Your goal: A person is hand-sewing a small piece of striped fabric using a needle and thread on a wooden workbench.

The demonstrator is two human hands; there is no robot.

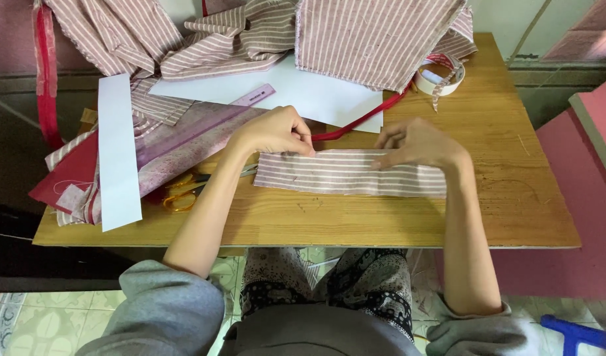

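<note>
Bare table [514, 198] lies open right of the striped strip [349, 173]; scissors [181, 191], paper [118, 151] and piled cloth [250, 33] crowd the left and back.

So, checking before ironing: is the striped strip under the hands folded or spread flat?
Cannot tell: striped strip lies flat, both hands pressing its upper edge.

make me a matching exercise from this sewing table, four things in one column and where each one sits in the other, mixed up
Things:
1. folded strip of pink-and-white striped fabric
2. orange-handled scissors
3. roll of white tape
4. translucent pink plastic ruler

Places:
A. far right part of the wooden table, beside the hanging striped cloth
B. under both hands, left hand and right hand
C. on the white paper sheet, towards the back
D. left of the strip, partly tucked under floral cloth

Pairs: 1-B, 2-D, 3-A, 4-C
</note>
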